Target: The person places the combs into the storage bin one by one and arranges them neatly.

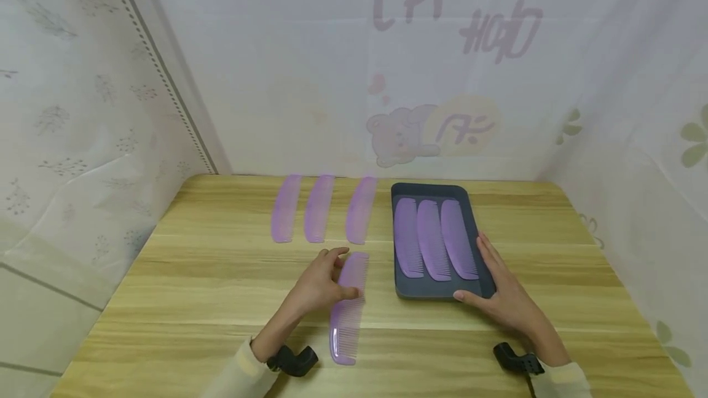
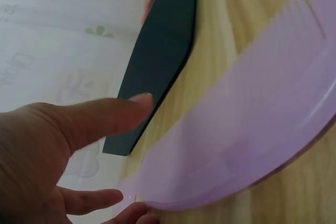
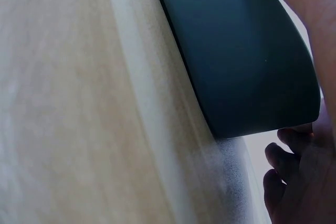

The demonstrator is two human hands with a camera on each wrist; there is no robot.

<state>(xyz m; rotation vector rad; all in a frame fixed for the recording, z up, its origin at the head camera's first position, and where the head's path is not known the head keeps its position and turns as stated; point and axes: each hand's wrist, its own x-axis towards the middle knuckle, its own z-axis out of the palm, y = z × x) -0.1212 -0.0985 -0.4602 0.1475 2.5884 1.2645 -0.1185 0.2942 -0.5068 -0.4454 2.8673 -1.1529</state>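
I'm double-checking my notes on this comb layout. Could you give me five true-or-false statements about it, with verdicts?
1. Exactly three combs lie in the tray. True.
2. The tray stands left of all the loose combs. False: it stands to their right.
3. The right hand touches the tray. True.
4. The left hand is at the loose comb nearest the person. True.
5. Five combs lie in the row along the table's far edge. False: that far row has three.
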